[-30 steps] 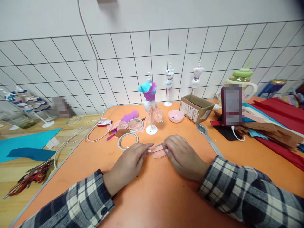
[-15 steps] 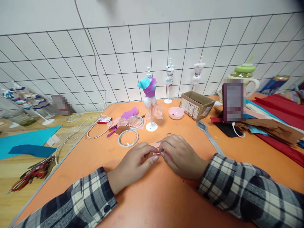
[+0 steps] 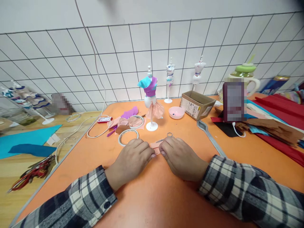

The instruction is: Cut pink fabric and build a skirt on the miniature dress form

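Note:
A narrow pink strip [image 3: 157, 151] of crepe-like paper or thin cloth lies between my hands at the middle of the table. My left hand [image 3: 133, 160] pinches its left end, thumb and fingers together. At the other end, my right hand [image 3: 182, 160] is closed on the strip, with its fingertips partly hidden. Just beyond it rests another flat pink piece [image 3: 155, 144]. Small metal scissors [image 3: 169, 134] lie behind my right hand, partly covered. Farther back stands a mini dress form [image 3: 150, 91] with a turquoise and purple top and a gathered pink skirt.
Tape rolls [image 3: 128, 137] and pink and purple scraps [image 3: 130, 112] lie left of the form. A pink bowl [image 3: 176, 112], cardboard box [image 3: 197, 106] and propped phone [image 3: 234, 101] stand at the back right. Red-handled pliers [image 3: 33, 174] lie on the wooden table at left.
My hands have drawn slightly apart, so more of the pink strip shows between them. My left fingers have curled in more, and the scissors' ring is more visible.

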`<state>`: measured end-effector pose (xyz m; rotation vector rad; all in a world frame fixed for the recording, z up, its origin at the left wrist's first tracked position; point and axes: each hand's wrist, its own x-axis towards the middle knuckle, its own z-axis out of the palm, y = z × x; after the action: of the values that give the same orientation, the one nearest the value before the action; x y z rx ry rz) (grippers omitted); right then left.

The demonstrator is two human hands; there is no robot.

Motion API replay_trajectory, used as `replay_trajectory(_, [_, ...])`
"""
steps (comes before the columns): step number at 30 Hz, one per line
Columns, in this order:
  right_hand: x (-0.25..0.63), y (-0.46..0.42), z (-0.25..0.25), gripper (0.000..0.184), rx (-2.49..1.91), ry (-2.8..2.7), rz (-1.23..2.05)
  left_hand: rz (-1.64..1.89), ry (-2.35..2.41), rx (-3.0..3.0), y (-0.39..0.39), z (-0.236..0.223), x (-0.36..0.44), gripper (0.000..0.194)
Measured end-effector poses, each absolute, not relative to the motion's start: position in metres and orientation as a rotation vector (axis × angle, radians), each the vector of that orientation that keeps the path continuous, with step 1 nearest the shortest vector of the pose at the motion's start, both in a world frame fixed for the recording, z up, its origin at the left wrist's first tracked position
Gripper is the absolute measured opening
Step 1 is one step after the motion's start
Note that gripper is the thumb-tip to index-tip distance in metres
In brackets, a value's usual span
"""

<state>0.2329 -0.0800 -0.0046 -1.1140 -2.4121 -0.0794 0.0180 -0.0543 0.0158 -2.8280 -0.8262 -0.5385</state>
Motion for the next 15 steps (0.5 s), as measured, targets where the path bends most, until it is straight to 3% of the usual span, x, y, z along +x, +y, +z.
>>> replay_trajectory(3, [0.235,-0.079,-0.002,0.021,-1.162,-2.302,0.097,-0.699,-1.112,-3.020,-0.050,0.016,0.016,0.036])
replay_trajectory(6, [0.243,-0.075,-0.001,0.026,-1.287,-2.007,0.270,-1.097,-1.462,-3.034,-0.039,0.021,0.006,0.035])
replay_trajectory(8, [0.245,-0.072,-0.001,0.032,-1.245,-2.002,0.224,-1.437,-1.678,-2.907,-0.030,0.025,-0.003,0.031])
replay_trajectory(11, [0.234,-0.068,-0.001,0.019,-0.994,-2.345,0.018,-1.910,-1.848,-2.718,-0.019,0.027,-0.011,0.034])
replay_trajectory(15, [0.193,-0.058,0.004,0.017,-0.842,-2.623,-0.143,-1.993,-1.933,-2.609,-0.013,0.021,-0.009,0.035])
